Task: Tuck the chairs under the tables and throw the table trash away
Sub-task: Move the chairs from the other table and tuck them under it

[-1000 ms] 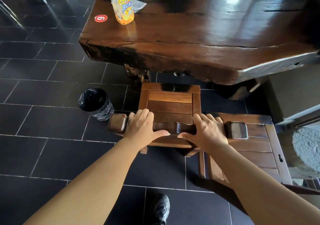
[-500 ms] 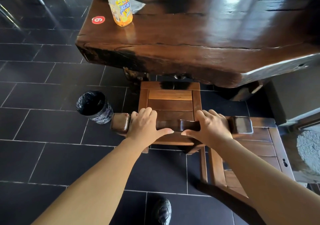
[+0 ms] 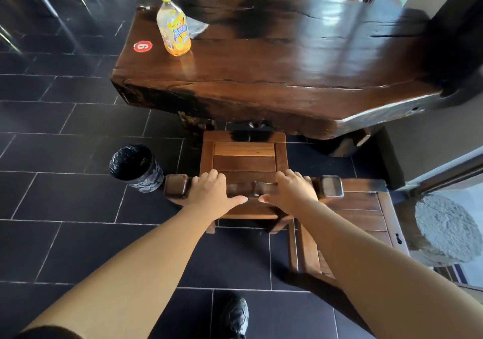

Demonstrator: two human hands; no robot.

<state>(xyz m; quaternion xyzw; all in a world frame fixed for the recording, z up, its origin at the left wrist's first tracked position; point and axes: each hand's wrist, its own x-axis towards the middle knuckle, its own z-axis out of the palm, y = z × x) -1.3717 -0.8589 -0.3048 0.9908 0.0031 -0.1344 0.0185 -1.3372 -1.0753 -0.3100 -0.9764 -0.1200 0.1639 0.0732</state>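
Chair (image 3: 244,165) has slid forward since a second ago: its front rail now sits under the table (image 3: 274,77) edge, seat still mostly exposed. Left hand (image 3: 211,195) and right hand (image 3: 291,193) lie on the backrest top rail, fingers (image 3: 209,178) curled over its far side, thumbs spread along the near side. Grip looks loose, a pushing hold. Beyond the fingertips: more pushing needed. Far past the left fingers, bottle (image 3: 173,26) stands upright on the table; bin (image 3: 134,167) just left of them.
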